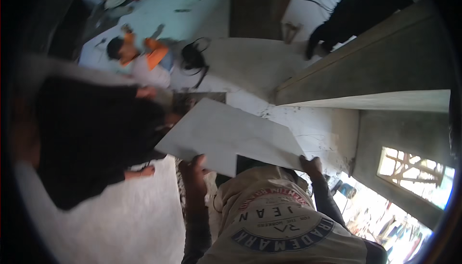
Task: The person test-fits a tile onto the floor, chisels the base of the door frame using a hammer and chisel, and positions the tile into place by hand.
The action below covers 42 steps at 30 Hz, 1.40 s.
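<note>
A large, flat, pale grey panel (pixel 226 126) with a rectangular notch cut from its near edge is held out in front of my body. My left hand (pixel 195 167) is closed on the panel's near left edge, and my right hand (pixel 311 166) grips its near right corner. Below it is the printed front of my beige top (pixel 264 201). Just beyond the panel's far left edge, a dark square patch (pixel 195 99) shows on the floor, partly hidden.
A co-worker in black (pixel 91 138) stands close at my left. Farther off, a person in orange (pixel 154 57) is low on the white floor beside a black bag or cords (pixel 192 54). A dark figure (pixel 356 11) is at upper right, behind a concrete ledge (pixel 365 66). A latticed opening (pixel 409 167) is at right.
</note>
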Tool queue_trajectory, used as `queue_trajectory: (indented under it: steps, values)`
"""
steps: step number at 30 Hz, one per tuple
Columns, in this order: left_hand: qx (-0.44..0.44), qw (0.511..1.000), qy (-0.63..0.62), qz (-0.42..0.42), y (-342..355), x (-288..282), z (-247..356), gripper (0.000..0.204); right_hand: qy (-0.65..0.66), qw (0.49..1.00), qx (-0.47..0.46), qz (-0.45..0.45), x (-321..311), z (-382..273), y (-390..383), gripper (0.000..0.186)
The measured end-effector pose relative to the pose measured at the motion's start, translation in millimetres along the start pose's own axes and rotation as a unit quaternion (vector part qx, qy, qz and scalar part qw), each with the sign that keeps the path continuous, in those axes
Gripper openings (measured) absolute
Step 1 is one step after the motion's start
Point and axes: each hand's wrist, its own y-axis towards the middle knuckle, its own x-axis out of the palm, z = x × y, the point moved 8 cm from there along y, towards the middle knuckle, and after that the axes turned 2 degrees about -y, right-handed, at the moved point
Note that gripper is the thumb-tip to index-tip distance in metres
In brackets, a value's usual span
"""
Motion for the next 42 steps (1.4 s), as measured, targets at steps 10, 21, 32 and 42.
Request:
queue_trajectory:
  steps: [10, 21, 32, 42]
  values:
    - [0.079, 0.963, 0.254, 0.047, 204.4, -170.3, 28.2, 0.036, 0.036, 0.982, -0.023, -0.182, 59.8, -282.2, -9.6, 0.072]
    - [0.017, 0.993, 0.110, -0.048, 407.2, -82.6, 62.7, 0.036, 0.121, 0.980, -0.056, -0.149, -51.3, -436.8, 24.2, 0.064]
    - [0.046, 0.987, 0.100, -0.119, 461.1, -38.4, 122.3, 0.036, 0.150, 0.982, -0.102, -0.050, -63.3, -440.8, 11.9, 0.067]
    - [0.100, 0.961, 0.233, -0.108, 528.0, -39.6, 158.7, 0.037, 0.176, 0.970, -0.089, -0.143, -1.5, -520.2, 60.2, 0.053]
